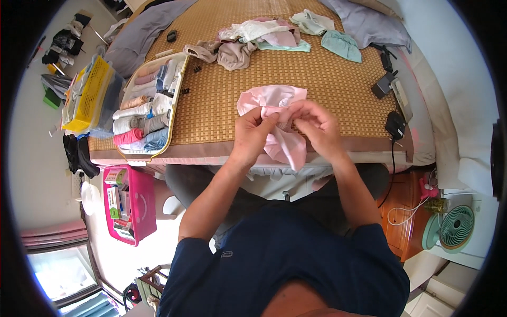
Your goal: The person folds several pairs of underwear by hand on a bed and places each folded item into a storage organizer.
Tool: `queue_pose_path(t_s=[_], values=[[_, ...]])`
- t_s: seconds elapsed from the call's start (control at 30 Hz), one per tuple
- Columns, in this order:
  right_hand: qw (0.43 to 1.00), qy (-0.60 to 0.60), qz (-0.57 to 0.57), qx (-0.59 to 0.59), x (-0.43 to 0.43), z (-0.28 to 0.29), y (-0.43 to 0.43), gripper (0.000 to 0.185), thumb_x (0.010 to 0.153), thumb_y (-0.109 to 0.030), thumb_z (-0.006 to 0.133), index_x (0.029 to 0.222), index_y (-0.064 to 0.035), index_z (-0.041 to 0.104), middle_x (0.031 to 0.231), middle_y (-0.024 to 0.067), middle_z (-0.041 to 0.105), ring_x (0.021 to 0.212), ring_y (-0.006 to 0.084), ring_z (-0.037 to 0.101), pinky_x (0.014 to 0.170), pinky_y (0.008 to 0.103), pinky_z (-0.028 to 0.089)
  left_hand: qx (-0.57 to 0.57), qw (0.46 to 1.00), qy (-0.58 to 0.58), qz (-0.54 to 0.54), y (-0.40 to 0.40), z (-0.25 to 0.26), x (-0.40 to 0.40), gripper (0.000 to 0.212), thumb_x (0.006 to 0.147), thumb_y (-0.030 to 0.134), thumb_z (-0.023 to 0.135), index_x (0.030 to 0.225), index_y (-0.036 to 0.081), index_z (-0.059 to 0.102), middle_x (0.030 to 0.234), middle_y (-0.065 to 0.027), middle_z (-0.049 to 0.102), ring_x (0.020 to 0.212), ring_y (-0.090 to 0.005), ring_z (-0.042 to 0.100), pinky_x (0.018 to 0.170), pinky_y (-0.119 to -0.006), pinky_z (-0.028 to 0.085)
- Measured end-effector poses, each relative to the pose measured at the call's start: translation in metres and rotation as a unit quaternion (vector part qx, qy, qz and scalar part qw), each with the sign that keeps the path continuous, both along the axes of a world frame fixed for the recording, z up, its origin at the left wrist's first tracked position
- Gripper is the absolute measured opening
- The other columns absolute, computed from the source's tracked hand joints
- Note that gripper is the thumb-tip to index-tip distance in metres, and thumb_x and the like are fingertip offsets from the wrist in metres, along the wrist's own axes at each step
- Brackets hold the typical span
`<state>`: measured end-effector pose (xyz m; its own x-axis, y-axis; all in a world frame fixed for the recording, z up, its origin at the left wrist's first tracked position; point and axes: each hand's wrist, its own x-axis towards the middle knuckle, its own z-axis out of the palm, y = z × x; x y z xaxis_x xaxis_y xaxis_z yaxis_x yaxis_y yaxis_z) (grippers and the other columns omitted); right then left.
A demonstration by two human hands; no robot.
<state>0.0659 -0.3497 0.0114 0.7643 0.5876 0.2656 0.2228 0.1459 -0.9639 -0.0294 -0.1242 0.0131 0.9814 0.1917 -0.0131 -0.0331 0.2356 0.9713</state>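
Observation:
A pair of light pink underpants [287, 148] is held just above the near edge of the woven mat [214, 119], one end hanging towards me and the other spread on the mat. My left hand [253, 136] pinches its band between thumb and fingers. At the right side of the same cloth, my right hand [320, 128] has its fingertips curled on the fabric; the exact grip is partly hidden. Left of my hands stands a white basket [174, 119] with rolled clothes [136, 101] in rows. Beyond the pink cloth lies a loose heap of small garments [257, 31].
A mint-green garment [341, 45] lies at the far right. Black power adapters [382, 87] and a cable rest along the right edge. Left are a yellow basket [89, 99] and, below the bed, a pink bin [144, 206] of boxes. A green fan [455, 228] stands lower right.

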Motion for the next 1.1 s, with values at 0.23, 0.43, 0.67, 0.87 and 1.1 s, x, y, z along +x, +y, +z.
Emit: queue_pose_path(t_s=[0.23, 0.43, 0.67, 0.87, 1.1], values=[[0.922, -0.277, -0.169, -0.211, 0.036, -0.022, -0.008, 0.071, 0.096, -0.001, 0.091, 0.163, -0.0069, 0.068, 0.170, 0.0181, 0.067, 0.159, 0.0378, 0.063, 0.134, 0.0489, 0.051, 0.050, 0.996, -0.067, -0.003, 0.023, 0.027, -0.023, 0.024, 0.122, 0.011, 0.079, 0.141, -0.003, 0.085, 0.122, -0.0021, 0.088, 0.105, -0.0078, 0.078, 0.095, -0.029, 0.063], [0.947, -0.275, -0.118, -0.118, 0.015, -0.041, 0.006, 0.069, 0.091, -0.004, 0.098, 0.153, -0.0036, 0.066, 0.168, 0.0195, 0.066, 0.159, 0.0414, 0.063, 0.135, 0.0498, 0.049, 0.142, 0.985, -0.048, 0.080, 0.047, 0.038, -0.042, 0.025, 0.120, 0.006, 0.080, 0.143, -0.004, 0.084, 0.121, -0.0010, 0.086, 0.105, -0.0066, 0.077, 0.092, -0.025, 0.062], [0.914, -0.314, -0.178, -0.184, 0.005, -0.051, 0.020, 0.058, 0.097, -0.007, 0.095, 0.149, -0.0030, 0.069, 0.147, 0.0211, 0.076, 0.139, 0.0451, 0.073, 0.117, 0.0547, 0.059, 0.200, 0.976, -0.021, 0.087, 0.053, 0.035, -0.061, 0.027, 0.122, 0.009, 0.078, 0.144, -0.005, 0.083, 0.121, -0.0035, 0.085, 0.108, -0.0083, 0.075, 0.095, -0.028, 0.062], [0.936, -0.259, -0.212, -0.108, 0.017, -0.053, 0.023, 0.026, 0.113, -0.005, 0.084, 0.137, -0.0043, 0.074, 0.122, 0.0186, 0.083, 0.106, 0.0385, 0.084, 0.092, 0.0471, 0.067, 0.222, 0.959, -0.075, 0.160, 0.058, 0.039, -0.067, 0.031, 0.123, 0.010, 0.077, 0.151, -0.004, 0.077, 0.122, -0.0054, 0.085, 0.111, -0.0108, 0.076, 0.098, -0.029, 0.062], [0.931, -0.280, -0.215, -0.089, 0.013, -0.022, 0.013, 0.024, 0.117, -0.005, 0.082, 0.140, -0.0025, 0.076, 0.122, 0.0125, 0.086, 0.114, 0.0251, 0.084, 0.102, 0.0406, 0.066, 0.370, 0.892, -0.095, 0.241, 0.066, 0.048, -0.078, 0.034, 0.122, 0.011, 0.078, 0.155, 0.002, 0.077, 0.124, -0.0108, 0.087, 0.110, -0.0147, 0.079, 0.099, -0.033, 0.064]])
